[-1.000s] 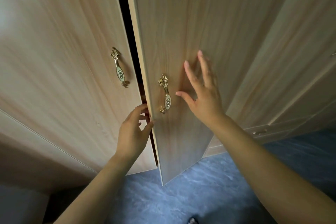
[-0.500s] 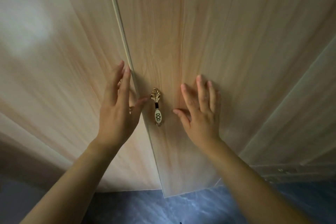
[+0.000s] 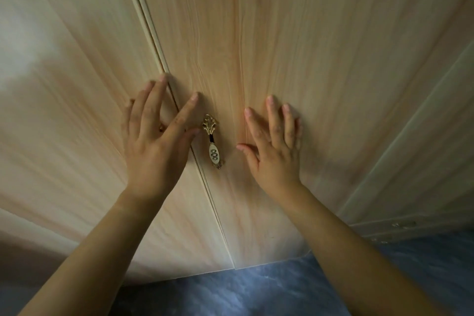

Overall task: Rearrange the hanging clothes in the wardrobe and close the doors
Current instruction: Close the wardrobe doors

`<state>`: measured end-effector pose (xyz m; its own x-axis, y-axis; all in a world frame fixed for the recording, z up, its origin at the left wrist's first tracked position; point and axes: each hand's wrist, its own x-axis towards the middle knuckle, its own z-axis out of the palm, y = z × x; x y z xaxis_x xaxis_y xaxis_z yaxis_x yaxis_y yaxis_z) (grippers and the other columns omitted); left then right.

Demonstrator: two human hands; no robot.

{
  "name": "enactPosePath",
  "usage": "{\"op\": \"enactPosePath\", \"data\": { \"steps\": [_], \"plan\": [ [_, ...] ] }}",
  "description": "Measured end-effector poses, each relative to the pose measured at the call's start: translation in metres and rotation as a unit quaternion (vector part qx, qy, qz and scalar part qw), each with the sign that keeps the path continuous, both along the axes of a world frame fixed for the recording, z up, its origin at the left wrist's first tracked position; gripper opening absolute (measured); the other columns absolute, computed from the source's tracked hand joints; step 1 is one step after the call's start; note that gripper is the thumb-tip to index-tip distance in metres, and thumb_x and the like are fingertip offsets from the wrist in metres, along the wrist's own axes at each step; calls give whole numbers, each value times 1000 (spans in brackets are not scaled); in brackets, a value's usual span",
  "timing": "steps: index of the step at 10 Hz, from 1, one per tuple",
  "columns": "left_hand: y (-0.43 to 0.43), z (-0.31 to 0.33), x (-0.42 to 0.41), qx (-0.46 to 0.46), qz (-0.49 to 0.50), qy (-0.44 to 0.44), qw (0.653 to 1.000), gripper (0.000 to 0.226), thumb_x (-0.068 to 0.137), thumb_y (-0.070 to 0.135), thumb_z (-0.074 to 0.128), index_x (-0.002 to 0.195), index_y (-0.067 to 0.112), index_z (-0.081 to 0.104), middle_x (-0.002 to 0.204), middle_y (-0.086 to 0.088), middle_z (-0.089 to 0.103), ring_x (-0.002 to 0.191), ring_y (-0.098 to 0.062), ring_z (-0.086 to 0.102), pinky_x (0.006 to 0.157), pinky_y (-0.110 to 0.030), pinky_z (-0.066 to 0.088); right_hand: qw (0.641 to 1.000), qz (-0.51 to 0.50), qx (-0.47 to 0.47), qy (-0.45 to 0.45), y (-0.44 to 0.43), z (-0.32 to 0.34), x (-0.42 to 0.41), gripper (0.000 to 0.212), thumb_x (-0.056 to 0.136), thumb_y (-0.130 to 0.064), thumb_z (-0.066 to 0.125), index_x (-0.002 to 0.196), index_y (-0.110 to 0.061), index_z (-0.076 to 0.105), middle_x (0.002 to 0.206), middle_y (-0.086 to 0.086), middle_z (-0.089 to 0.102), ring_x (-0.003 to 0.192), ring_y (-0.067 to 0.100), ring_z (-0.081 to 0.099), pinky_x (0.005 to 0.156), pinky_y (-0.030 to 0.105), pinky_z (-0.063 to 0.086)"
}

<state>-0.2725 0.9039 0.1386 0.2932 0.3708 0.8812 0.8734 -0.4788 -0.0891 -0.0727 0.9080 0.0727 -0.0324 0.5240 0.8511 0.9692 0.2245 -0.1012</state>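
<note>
Both hands lie flat, fingers (image 3: 272,117) straight and spread, holding nothing. Left hand (image 3: 154,154) covers the upright seam (image 3: 214,204) along the left door (image 3: 66,115); right hand (image 3: 275,161) presses the right door (image 3: 320,59), just right of its handle (image 3: 213,142).

**No legible writing in view**

No word, number or brand can be read anywhere. Between the left hand (image 3: 156,141) and the right hand (image 3: 274,151), the door handle (image 3: 210,127) has a cream oval plate (image 3: 213,155) bearing a dark looped mark. It is too small to tell whether that is ornament or figures.
</note>
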Motion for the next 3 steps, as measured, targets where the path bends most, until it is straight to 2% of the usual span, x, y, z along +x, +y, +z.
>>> {"op": "enactPosePath", "data": {
  "steps": [1, 2, 3],
  "plan": [
    [4, 2, -3, -2, -27, -9, 1000, 40, 90, 26, 66, 128, 20, 57, 141, -20, 41, 133, -35, 33, 97, -59, 38, 1000, -9, -12, 7, -2, 1, -3, 66, 87, -45, 60, 142, -29, 27, 150, 5, 18, 141, 28, 11, 113, 51, 17],
    [10, 2, -5, 0, -62, -17, 998, 36, 91, 28, 64, 126, 22, 58, 140, -19, 42, 133, -34, 32, 99, -58, 37, 999, -29, -30, 12, -8, 7, -10, 67, 88, -42, 62, 142, -27, 26, 152, 8, 19, 141, 32, 16, 109, 54, 25],
    [10, 2, -6, -14, -85, -28, 996, 38, 93, 28, 60, 130, 28, 53, 145, -17, 37, 138, -29, 23, 106, -58, 30, 994, -63, -63, 58, -26, 9, -25, 64, 89, -38, 59, 143, -21, 28, 152, 15, 24, 139, 35, 22, 104, 56, 32]
  ]
}}
